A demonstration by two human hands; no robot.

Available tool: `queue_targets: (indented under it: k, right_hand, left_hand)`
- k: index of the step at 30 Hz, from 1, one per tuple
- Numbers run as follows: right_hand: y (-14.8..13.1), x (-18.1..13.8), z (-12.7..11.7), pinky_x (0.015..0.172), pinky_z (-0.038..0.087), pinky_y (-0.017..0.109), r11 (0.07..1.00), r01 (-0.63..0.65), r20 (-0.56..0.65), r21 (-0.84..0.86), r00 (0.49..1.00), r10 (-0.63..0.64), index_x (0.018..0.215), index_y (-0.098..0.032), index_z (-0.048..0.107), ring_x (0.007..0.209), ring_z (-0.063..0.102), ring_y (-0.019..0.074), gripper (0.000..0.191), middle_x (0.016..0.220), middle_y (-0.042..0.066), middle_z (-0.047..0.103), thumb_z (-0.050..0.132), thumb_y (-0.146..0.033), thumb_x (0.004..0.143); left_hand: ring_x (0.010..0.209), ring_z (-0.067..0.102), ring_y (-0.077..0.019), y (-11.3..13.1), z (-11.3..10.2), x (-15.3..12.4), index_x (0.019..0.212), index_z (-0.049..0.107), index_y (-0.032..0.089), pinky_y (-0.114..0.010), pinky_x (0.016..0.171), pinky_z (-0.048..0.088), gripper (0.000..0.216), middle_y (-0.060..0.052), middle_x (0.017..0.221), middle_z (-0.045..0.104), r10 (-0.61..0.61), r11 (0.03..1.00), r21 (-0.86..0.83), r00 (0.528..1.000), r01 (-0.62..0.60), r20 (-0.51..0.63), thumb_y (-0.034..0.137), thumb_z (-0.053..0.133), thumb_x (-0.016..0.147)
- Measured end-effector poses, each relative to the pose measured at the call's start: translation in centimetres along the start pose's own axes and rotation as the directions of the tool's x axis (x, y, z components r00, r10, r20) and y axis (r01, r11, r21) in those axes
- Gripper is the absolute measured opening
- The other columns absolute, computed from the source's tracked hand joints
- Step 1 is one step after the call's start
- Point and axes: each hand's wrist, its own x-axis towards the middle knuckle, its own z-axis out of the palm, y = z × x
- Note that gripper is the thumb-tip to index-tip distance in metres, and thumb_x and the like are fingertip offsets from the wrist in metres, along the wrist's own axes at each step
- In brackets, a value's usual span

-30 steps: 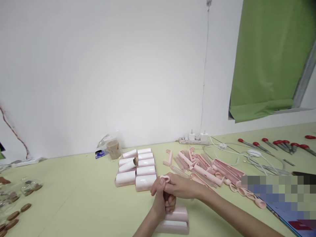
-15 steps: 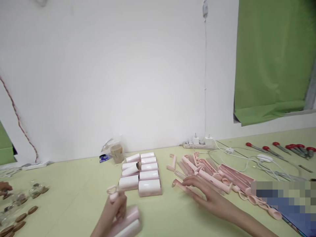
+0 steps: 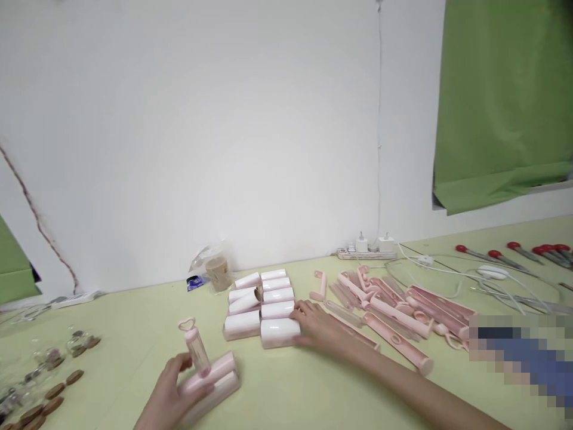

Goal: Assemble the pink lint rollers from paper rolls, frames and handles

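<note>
My left hand (image 3: pixel 166 391) is closed around a pink lint roller (image 3: pixel 220 369) low in the view. A pale roll lies along its front side, and a clear-and-pink handle with a heart-shaped end (image 3: pixel 188 324) stands up from it. My right hand (image 3: pixel 316 325) reaches across to the white sticky roll (image 3: pixel 278 332) at the front right of a two-column group. Its fingers are closed over that roll's right end. More white rolls (image 3: pixel 242 323) lie beside and behind it. Under and right of my right forearm are pink plastic housings (image 3: pixel 398 343).
Glass jars (image 3: pixel 54 357) and cork lids (image 3: pixel 54 391) lie at the left. A tape roll in a plastic bag (image 3: pixel 218 275) stands by the wall. At the back right are a power strip (image 3: pixel 366 254), white cables and red-handled tools (image 3: pixel 505 257).
My right hand has moved left from the pink parts to the front white roll. In my left hand the heart-ended handle now stands upright and shows more of its length.
</note>
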Motion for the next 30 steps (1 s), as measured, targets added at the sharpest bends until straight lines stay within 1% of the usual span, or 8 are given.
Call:
queue_targets:
  k: [3, 9, 13, 16, 18, 20, 23, 30]
  right_hand:
    - [-0.2, -1.5, -0.6, 0.069, 0.037, 0.032, 0.999, -0.034, 0.039, -0.018, 0.999, 0.034, 0.094, -0.017, 0.051, 0.088, 0.048, 0.0239, 0.026, 0.096, 0.009, 0.053, 0.054, -0.028, 0.070]
    - [-0.7, -5.8, -3.0, 0.069, 0.035, 0.032, 0.997, -0.026, 0.115, -0.078, 0.993, 0.035, 0.114, -0.017, 0.043, 0.086, 0.047, 0.0250, 0.061, 0.094, 0.010, 0.052, 0.060, -0.029, 0.057]
    - [-1.0, -6.4, -3.0, 0.077, 0.032, 0.037, 1.000, -0.007, 0.105, -0.021, 0.994, 0.010, 0.107, -0.018, 0.051, 0.092, 0.045, 0.0271, 0.048, 0.098, 0.010, 0.053, 0.058, -0.036, 0.063]
    - [-0.8, -6.2, -2.8, 0.077, 0.034, 0.037, 0.920, -0.214, 0.058, 0.328, 0.977, 0.207, 0.105, -0.019, 0.051, 0.091, 0.048, 0.0247, 0.041, 0.099, 0.008, 0.054, 0.053, -0.042, 0.071]
    - [-0.7, -6.2, -2.6, 0.076, 0.037, 0.037, 0.626, -0.323, 0.140, 0.710, 0.936, 0.324, 0.110, -0.020, 0.046, 0.091, 0.051, 0.0238, 0.045, 0.101, 0.008, 0.055, 0.046, -0.049, 0.075]
    - [-0.7, -6.2, -2.3, 0.073, 0.040, 0.038, 0.129, -0.337, 0.291, 0.933, 0.913, 0.284, 0.116, -0.020, 0.039, 0.091, 0.053, 0.0236, 0.049, 0.101, 0.009, 0.056, 0.039, -0.051, 0.078]
    - [-0.7, -6.4, -1.8, 0.076, 0.042, 0.039, -0.459, -0.311, 0.397, 0.832, 0.912, 0.103, 0.116, -0.015, 0.039, 0.091, 0.056, 0.0225, 0.052, 0.102, 0.011, 0.058, 0.035, -0.051, 0.079]
    - [-0.8, -7.0, -0.7, 0.080, 0.043, 0.035, -0.788, -0.237, 0.496, 0.568, 0.863, 0.098, 0.105, -0.017, 0.048, 0.087, 0.058, 0.0182, 0.054, 0.094, 0.008, 0.062, 0.041, -0.059, 0.073]
  left_hand:
    - [0.096, 0.051, -0.0349, -0.9, 1.0, -0.7, 0.097, 0.044, 0.018, -0.049, 0.081, 0.040, 0.053, -0.011, 0.097, 0.055, 0.071, 0.997, -0.016, 0.987, -0.074, -0.141, 0.055, 0.049, 0.059]
    - [0.105, 0.044, -0.0350, 3.2, 2.6, -2.7, 0.101, 0.044, 0.013, -0.050, 0.093, 0.031, 0.052, -0.016, 0.106, 0.048, 0.301, 0.953, 0.154, 0.792, -0.259, -0.531, 0.050, 0.050, 0.065]
    - [0.103, 0.047, -0.0288, 8.4, 6.8, -4.2, 0.100, 0.045, 0.019, -0.044, 0.091, 0.035, 0.039, -0.010, 0.102, 0.053, 0.360, 0.922, -0.096, 0.922, -0.375, -0.145, 0.045, 0.048, 0.072]
    - [0.115, 0.039, -0.0308, 11.9, 10.4, -3.4, 0.117, 0.034, 0.008, -0.043, 0.095, 0.030, 0.067, -0.021, 0.120, 0.043, 0.194, 0.956, -0.258, 0.962, -0.141, 0.193, 0.051, 0.051, 0.069]
    - [0.117, 0.038, -0.0288, 13.9, 12.0, -2.2, 0.123, 0.025, 0.006, -0.038, 0.093, 0.033, 0.075, -0.023, 0.125, 0.039, 0.149, 0.955, -0.294, 0.935, -0.051, 0.322, 0.054, 0.048, 0.070]
    - [0.103, 0.052, -0.0271, 15.9, 12.9, -0.9, 0.122, 0.029, 0.008, -0.034, 0.077, 0.045, 0.070, -0.022, 0.116, 0.049, 0.160, 0.964, -0.262, 0.881, -0.042, 0.446, 0.056, 0.042, 0.073]
    - [0.059, 0.062, -0.0248, 18.5, 13.1, 0.7, 0.109, 0.045, 0.007, -0.028, 0.041, 0.044, 0.066, -0.017, 0.085, 0.063, 0.139, 0.984, -0.172, 0.828, -0.052, 0.544, 0.057, 0.048, 0.067]
    - [0.048, 0.057, -0.0176, 21.1, 10.8, 1.0, 0.091, 0.060, 0.014, -0.020, 0.036, 0.036, 0.051, -0.005, 0.064, 0.062, 0.140, 0.986, -0.151, 0.858, -0.073, 0.495, 0.054, 0.058, 0.060]
